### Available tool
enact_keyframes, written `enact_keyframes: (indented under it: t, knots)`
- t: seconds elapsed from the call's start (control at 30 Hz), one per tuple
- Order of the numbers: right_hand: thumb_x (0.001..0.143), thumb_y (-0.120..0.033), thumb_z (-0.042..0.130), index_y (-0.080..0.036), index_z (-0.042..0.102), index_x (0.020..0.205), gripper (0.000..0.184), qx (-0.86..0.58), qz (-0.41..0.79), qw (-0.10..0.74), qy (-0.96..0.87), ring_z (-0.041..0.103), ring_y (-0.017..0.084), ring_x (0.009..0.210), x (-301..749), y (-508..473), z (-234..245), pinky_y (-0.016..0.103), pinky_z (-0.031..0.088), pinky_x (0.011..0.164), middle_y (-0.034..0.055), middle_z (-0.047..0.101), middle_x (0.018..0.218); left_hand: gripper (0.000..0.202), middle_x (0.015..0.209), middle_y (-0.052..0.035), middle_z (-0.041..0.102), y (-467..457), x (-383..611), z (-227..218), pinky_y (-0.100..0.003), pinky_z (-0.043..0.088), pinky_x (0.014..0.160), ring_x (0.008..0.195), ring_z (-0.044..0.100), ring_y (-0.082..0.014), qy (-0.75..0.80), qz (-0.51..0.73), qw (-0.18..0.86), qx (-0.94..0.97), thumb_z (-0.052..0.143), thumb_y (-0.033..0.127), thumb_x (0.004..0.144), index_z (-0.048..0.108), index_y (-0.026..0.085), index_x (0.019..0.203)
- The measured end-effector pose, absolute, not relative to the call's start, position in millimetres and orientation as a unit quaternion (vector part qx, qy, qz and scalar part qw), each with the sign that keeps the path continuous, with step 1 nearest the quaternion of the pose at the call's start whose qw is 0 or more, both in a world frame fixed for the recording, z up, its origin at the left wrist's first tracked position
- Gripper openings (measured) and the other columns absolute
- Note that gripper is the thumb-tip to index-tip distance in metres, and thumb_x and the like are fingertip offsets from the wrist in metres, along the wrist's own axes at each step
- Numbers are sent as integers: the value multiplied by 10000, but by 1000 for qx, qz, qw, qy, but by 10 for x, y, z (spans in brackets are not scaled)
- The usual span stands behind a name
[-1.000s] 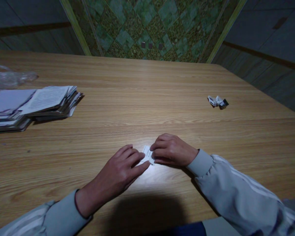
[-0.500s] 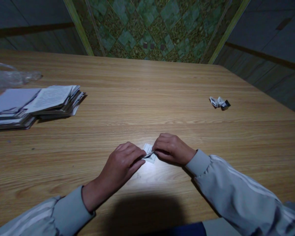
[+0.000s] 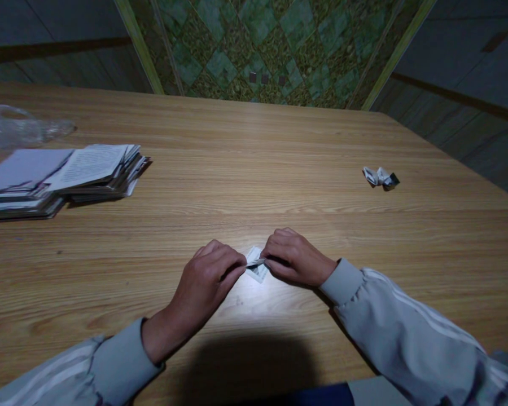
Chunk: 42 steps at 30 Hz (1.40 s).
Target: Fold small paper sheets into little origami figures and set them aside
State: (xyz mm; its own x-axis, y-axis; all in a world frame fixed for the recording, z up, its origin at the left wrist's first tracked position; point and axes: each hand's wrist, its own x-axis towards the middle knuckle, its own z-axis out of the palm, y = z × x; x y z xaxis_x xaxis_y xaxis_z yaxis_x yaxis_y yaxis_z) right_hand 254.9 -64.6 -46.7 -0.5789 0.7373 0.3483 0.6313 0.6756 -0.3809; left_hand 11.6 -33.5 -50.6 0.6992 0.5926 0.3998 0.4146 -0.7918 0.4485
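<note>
A small folded piece of printed paper (image 3: 255,265) lies on the wooden table (image 3: 254,169) near its front middle. My left hand (image 3: 209,279) is curled, its fingertips pinching the paper's left side. My right hand (image 3: 294,256) is also curled, its fingers pinching the paper's right side. Most of the paper is hidden between the two hands; only a small white patch with print shows. Both forearms wear grey sleeves with pale stripes.
A stack of printed paper sheets (image 3: 63,177) lies at the left of the table, with clear crumpled plastic (image 3: 12,127) behind it. A small folded paper figure (image 3: 380,177) sits at the right. Beyond the far edge is a green patterned floor.
My left hand went from flat fingers pressing the paper to curled fingers pinching it. The paper's edge has lifted between both hands. The view shifted slightly.
</note>
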Motion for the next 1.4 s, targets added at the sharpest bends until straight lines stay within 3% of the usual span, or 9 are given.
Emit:
enact_keyframes:
  t: [0.3,0.53,0.9,1.2,1.4]
  knots:
    - [979,-235,529,-171,666,897,172,-433,123,233,-862,567,182,795,2526,-669,-456,319,399,787,52,662,801,116,892,-34,648,-318,107,-494,-359,404,771,873,551,-218,332,217,185,899,593,244,969,678,210,897]
    - [938,-275,646,-177,664,873,119,-479,153,212,-838,574,185,817,2581,-688,-441,318,370,777,40,680,824,137,888,-40,636,-316,130,-462,-355,388,748,867,547,-226,354,201,173,897,567,251,969,660,207,879]
    - [925,-242,681,-181,695,795,144,-551,183,208,-787,570,176,826,2561,-739,-385,319,323,782,24,703,808,136,866,-37,630,-303,162,-460,-357,377,732,862,549,-227,372,196,160,893,580,254,952,657,206,850]
    - [832,-224,772,-183,674,704,166,-594,192,216,-750,539,169,775,2527,-761,-389,303,285,738,1,667,728,213,842,-42,624,-286,184,-468,-346,383,710,825,546,-213,375,200,127,896,546,300,969,636,198,805]
    - [827,-206,755,-181,675,697,154,-621,188,208,-732,519,173,782,2472,-776,-357,314,260,750,1,655,720,149,839,-36,621,-259,204,-474,-344,372,708,828,547,-219,385,201,136,891,598,258,923,617,201,787]
